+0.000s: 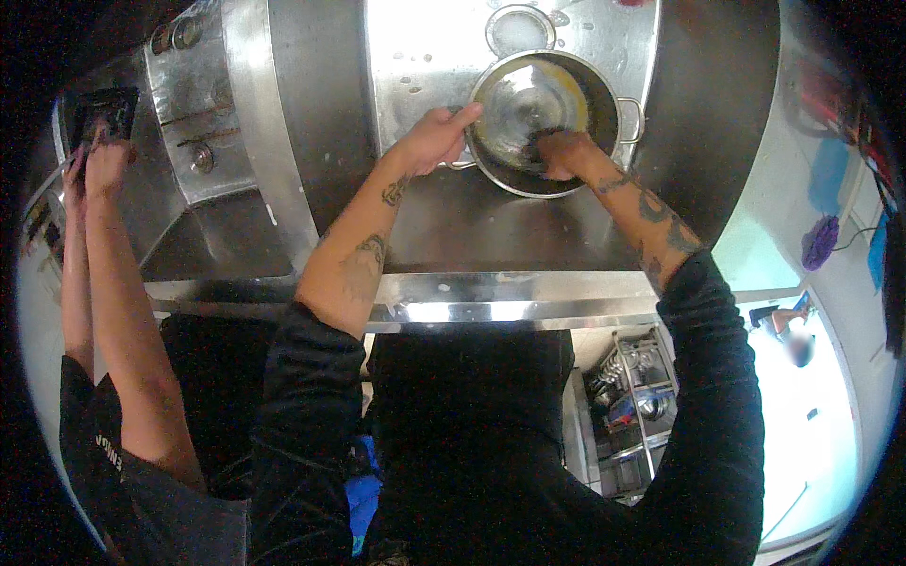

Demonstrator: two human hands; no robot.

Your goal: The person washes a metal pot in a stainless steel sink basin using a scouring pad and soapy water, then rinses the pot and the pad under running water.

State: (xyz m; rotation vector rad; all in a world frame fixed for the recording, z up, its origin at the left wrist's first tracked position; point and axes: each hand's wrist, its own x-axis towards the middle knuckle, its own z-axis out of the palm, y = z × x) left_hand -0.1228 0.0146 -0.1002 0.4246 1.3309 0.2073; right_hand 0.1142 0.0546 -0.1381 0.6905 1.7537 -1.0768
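A wide stainless steel pot sits tilted in the metal sink, its mouth towards me. Yellowish residue and wet streaks coat its inner surface. My left hand grips the pot's left side, thumb at the rim and fingers by the loop handle there. Inside the pot is my right hand, blurred, its fingers against the lower inner wall. Something dark shows at those fingertips; whether it is a scouring pad or shadow is unclear. A second loop handle sticks out on the right.
Behind the pot is a round drain with whitish foam. The sink's front edge runs before my body. To the left, another person's hands work with a dark item. A metal rack of utensils stands below right. A purple scrubber hangs at right.
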